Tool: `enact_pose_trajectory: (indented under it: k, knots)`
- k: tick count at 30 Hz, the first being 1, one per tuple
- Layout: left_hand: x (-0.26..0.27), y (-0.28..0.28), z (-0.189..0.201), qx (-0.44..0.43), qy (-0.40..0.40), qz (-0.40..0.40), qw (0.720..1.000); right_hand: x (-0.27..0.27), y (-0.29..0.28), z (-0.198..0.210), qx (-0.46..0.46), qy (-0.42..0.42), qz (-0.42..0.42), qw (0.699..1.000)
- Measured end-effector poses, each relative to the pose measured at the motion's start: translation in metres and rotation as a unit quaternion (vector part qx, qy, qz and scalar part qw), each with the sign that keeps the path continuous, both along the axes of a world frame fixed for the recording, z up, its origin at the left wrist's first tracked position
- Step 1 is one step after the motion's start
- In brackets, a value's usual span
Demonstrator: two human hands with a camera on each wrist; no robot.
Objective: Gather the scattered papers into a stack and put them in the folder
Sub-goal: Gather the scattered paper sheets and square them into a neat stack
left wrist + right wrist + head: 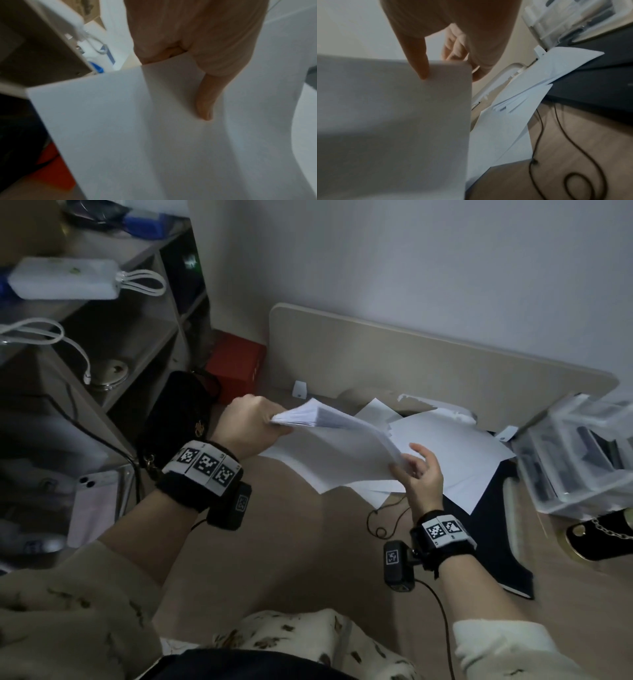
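A thick stack of white papers (335,446) is lifted off the desk and tilted. My left hand (270,422) grips its far left corner, and in the left wrist view the thumb (204,102) lies flat on the top sheet (128,135). My right hand (411,467) pinches the near right corner; its thumb (423,71) presses the sheet (393,115) while the fingers curl behind the edge. Several loose sheets (455,446) lie spread on the desk, partly over a dark navy folder (493,539) that lies flat at the right.
A clear plastic organiser (575,453) stands at the right edge beside a black item with a gold chain (599,534). A black cable (383,518) loops on the desk. A red box (236,368), a black bag (178,412) and shelves (137,337) crowd the left.
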State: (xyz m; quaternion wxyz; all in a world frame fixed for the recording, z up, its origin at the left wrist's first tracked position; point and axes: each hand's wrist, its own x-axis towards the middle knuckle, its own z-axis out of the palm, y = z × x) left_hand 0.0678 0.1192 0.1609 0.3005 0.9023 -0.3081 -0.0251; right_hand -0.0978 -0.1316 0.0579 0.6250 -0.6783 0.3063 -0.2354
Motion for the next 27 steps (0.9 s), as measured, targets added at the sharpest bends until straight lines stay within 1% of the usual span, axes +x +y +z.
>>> enact_pose_trajectory:
  k: [2, 4, 6, 9, 12, 15, 18, 19, 20, 21, 22, 23, 25, 26, 27]
  knots:
    - [-0.008, -0.009, 0.008, 0.047, -0.059, -0.026, 0.997, -0.002, 0.003, 0.003, -0.061, 0.023, 0.046, 0.997]
    - [-0.017, -0.017, 0.015, 0.093, -0.094, -0.056, 0.990, -0.001, 0.007, 0.005, -0.114, 0.036, 0.090, 0.989]
    - [-0.027, -0.026, 0.022, 0.135, -0.120, -0.079, 0.980, 0.000, 0.011, 0.008, -0.136, 0.040, 0.105, 0.984]
    - [-0.040, -0.038, 0.028, 0.182, -0.142, -0.110, 0.967, 0.002, 0.007, 0.013, -0.111, 0.030, 0.108, 0.987]
    - [-0.050, -0.046, 0.033, 0.198, -0.154, -0.117, 0.961, 0.002, 0.004, 0.019, -0.107, 0.031, 0.128, 0.986]
    - [-0.057, -0.051, 0.038, 0.218, -0.151, -0.116, 0.957, 0.001, 0.004, 0.017, -0.131, 0.060, 0.152, 0.978]
    - [-0.061, -0.056, 0.043, 0.239, -0.164, -0.116, 0.950, -0.002, 0.000, 0.014, -0.201, 0.073, 0.153, 0.965]
    - [-0.060, -0.056, 0.044, 0.229, -0.167, -0.118, 0.952, -0.002, -0.001, 0.013, -0.230, 0.068, 0.145, 0.960]
    - [-0.059, -0.056, 0.043, 0.197, -0.170, -0.123, 0.958, -0.002, -0.001, 0.014, -0.251, 0.063, 0.134, 0.957]
    - [-0.058, -0.056, 0.043, 0.142, -0.175, -0.133, 0.965, -0.001, -0.001, 0.014, -0.250, 0.059, 0.121, 0.959]
    - [-0.055, -0.056, 0.041, 0.067, -0.189, -0.139, 0.970, -0.001, -0.001, 0.015, -0.232, 0.056, 0.107, 0.965]
    - [-0.050, -0.056, 0.037, -0.006, -0.208, -0.138, 0.968, 0.000, 0.000, 0.016, -0.195, 0.056, 0.093, 0.975]
    - [-0.035, -0.054, 0.029, -0.110, -0.220, -0.085, 0.966, -0.002, -0.001, 0.017, -0.113, 0.055, 0.067, 0.990]
    - [-0.026, -0.051, 0.022, -0.146, -0.198, -0.049, 0.968, -0.003, -0.001, 0.018, -0.078, 0.052, 0.057, 0.994]
    - [-0.020, -0.048, 0.017, -0.185, -0.148, -0.018, 0.971, -0.005, -0.001, 0.018, -0.049, 0.051, 0.050, 0.996]
